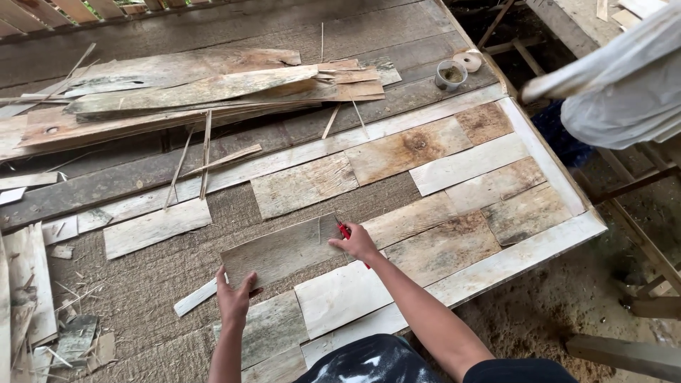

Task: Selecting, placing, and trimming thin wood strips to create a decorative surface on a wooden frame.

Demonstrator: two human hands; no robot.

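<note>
My left hand [235, 298] presses flat on the near left corner of a grey weathered wood plank [280, 250] that lies tilted on a brown mat. My right hand [357, 242] grips a red pen [345, 230], its tip touching the plank's right end. The plank sits among several pale and brown wood pieces [440, 213] fitted side by side inside a white-edged panel [528, 248].
A pile of long bark strips and boards [191, 89] lies at the back left. A small cup [450, 74] and a tape roll [468, 61] stand at the back edge. Scraps [71, 340] litter the left. A person's pale sleeve [624, 78] reaches in at the upper right.
</note>
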